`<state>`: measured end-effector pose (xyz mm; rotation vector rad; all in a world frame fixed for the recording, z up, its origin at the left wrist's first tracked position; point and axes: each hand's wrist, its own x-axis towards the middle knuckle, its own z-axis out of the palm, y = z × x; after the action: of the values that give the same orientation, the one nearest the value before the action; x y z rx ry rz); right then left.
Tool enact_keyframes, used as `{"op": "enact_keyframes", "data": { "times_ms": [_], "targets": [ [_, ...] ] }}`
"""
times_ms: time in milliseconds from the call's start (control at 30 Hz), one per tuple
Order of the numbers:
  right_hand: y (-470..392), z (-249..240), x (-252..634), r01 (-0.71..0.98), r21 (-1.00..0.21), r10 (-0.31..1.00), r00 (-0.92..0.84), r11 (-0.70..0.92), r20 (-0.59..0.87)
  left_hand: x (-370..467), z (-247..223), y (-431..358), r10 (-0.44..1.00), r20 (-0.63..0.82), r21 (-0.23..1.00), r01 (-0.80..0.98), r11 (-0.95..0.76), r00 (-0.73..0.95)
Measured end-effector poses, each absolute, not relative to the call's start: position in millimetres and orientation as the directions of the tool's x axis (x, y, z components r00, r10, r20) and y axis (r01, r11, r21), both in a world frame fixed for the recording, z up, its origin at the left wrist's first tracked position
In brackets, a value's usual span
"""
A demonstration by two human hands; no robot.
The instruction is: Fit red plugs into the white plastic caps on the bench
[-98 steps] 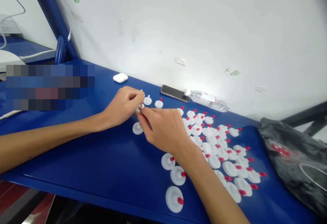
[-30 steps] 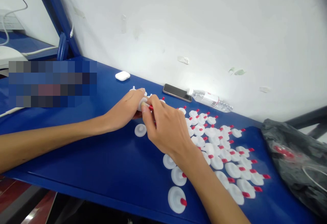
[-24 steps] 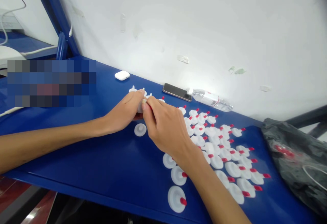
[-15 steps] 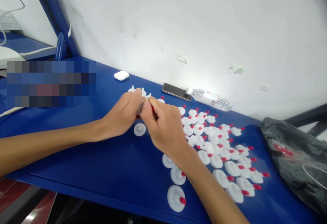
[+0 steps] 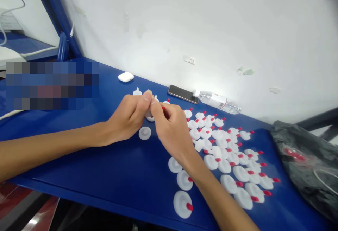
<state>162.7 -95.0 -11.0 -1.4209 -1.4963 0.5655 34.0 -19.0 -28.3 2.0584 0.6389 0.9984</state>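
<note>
My left hand [image 5: 133, 115] and my right hand [image 5: 170, 127] are closed and meet fingertip to fingertip above the blue table. A whitish plastic nozzle cap [image 5: 148, 113] shows partly between them, pinched by the left fingers. At my right fingers a small red tip [image 5: 163, 108] sticks out; the rest of it is hidden. Just below the hands lies a round white cap [image 5: 145, 133] with no red on it. Behind them stand a few white nozzle caps [image 5: 137, 92] with bare spouts, partly covered by my fingers.
Many red-tipped white caps [image 5: 211, 161] spread over the right of the blue table [image 5: 105, 174]. Along the wall lie a white earbud case [image 5: 126, 77], a phone [image 5: 182, 94] and a clear bottle [image 5: 218, 101]. A dark plastic bag [image 5: 303, 167] sits at the right edge.
My hands have shifted slightly right and turned a little while staying together. More of the white caps behind them shows. The things on the table have stayed put.
</note>
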Motion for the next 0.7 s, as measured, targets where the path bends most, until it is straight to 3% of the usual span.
{"op": "enact_keyframes", "data": {
  "times_ms": [167,367,700],
  "targets": [
    [-95,-12,160,0.508,-0.835,0.94,0.131,0.209,0.315,34,-30,-19,0.706,0.451,0.776,0.151,-0.612,0.546],
    [-95,-9,162,0.564,-0.78,0.921,0.084,0.27,0.38,36,-34,-15,0.726,0.407,0.842,0.08,-0.533,0.554],
    [-98,-7,163,0.414,-0.854,0.925,0.067,0.315,0.374,36,-22,-18,0.779,0.286,0.921,0.063,-0.383,0.558]
  ]
}}
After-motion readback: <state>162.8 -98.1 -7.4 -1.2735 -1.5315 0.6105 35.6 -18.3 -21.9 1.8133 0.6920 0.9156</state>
